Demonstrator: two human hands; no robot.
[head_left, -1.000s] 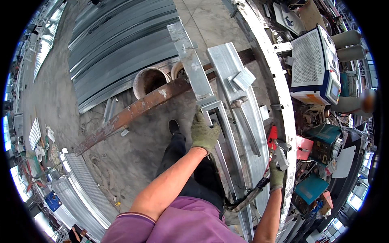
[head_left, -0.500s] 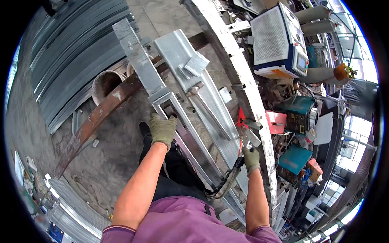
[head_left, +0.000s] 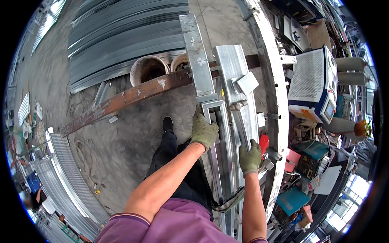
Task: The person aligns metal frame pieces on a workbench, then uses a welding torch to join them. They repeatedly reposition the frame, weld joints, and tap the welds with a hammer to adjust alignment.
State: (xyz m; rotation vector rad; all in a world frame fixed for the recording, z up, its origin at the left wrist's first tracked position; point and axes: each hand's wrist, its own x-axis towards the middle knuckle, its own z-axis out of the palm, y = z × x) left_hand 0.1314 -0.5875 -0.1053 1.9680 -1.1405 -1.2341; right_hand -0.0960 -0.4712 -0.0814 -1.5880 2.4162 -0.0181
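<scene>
My left hand (head_left: 204,131), in an olive knitted glove, is closed round the near-left edge of a narrow galvanized metal frame (head_left: 227,152) with a squared end. The frame lies lengthwise on steel tubing. My right hand (head_left: 250,159), gloved alike, has its thumb and fingers round the lower end of a hammer's handle. The hammer (head_left: 238,105) rests on a wide galvanized channel (head_left: 231,56), head pointing away from me. Small metal plates (head_left: 247,83) lie beyond its head. A dark cable (head_left: 229,205) crosses the frame nearer to me.
A rusty beam (head_left: 133,95) runs crosswise under the workpieces, with a bucket (head_left: 149,69) behind it. On the right runs a long whitish steel beam (head_left: 279,101), with a white-and-blue machine (head_left: 308,81) beyond. Stacked steel profiles (head_left: 129,36) lie at far left.
My right hand has let go of the welding torch and moved to the hammer's handle. The left hand keeps its hold on the frame. The whole view has turned, shifting things rightward.
</scene>
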